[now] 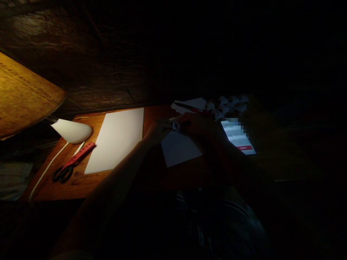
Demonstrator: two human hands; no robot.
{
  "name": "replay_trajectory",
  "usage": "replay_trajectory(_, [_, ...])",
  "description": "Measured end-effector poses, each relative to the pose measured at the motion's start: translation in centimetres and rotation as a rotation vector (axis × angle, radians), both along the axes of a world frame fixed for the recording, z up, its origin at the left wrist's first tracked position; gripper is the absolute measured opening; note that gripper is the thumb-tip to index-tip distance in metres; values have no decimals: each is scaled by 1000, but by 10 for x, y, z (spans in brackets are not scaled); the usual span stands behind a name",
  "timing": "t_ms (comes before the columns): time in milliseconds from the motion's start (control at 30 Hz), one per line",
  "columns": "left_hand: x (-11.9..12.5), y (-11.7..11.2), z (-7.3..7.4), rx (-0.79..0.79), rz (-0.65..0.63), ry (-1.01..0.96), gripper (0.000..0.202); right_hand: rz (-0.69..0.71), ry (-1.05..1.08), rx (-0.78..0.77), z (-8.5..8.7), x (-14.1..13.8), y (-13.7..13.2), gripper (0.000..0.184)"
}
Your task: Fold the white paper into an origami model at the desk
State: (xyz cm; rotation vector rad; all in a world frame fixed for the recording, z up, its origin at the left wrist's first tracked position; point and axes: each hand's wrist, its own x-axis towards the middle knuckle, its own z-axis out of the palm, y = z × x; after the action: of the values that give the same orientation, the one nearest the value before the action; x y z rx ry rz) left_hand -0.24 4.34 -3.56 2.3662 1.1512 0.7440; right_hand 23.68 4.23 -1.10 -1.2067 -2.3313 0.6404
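Note:
In the dim middle of the table, my left hand and my right hand are close together at the far edge of a white sheet of paper. The paper curls up into a small roll between them. Bent fingers of both hands close on this curled part, though shadow hides most of the right fingers. The near part of the sheet lies on the wooden table. Just beyond my right hand is a long, dark, thin tool with a red part, its kind unclear.
To the left lies a stack of white paper. Black-handled scissors and a red perforated strip are by the lamp base and its cord. Crumpled paper scraps sit behind a lit phone.

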Motion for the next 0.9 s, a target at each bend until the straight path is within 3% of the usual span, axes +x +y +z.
replay_trajectory(300, [-6,6,-6,110,-92,19,13,75,43,22,-12,4,9,24])
replay_trajectory(467, [-7,6,-9,123,-32,27,12,50,89,-4,-13,3,8,25])
replay_trajectory(700, [-6,7,-9,125,-38,46,10,-19,83,-65,-3,0,0,28])
replay_trajectory(800, [-5,5,-8,96,15,16,3,-4,80,-42,-1,-1,-1,25])
replay_trajectory(900, [-4,2,-9,36,86,-26,12,-26,91,-41,-4,-2,-2,24])
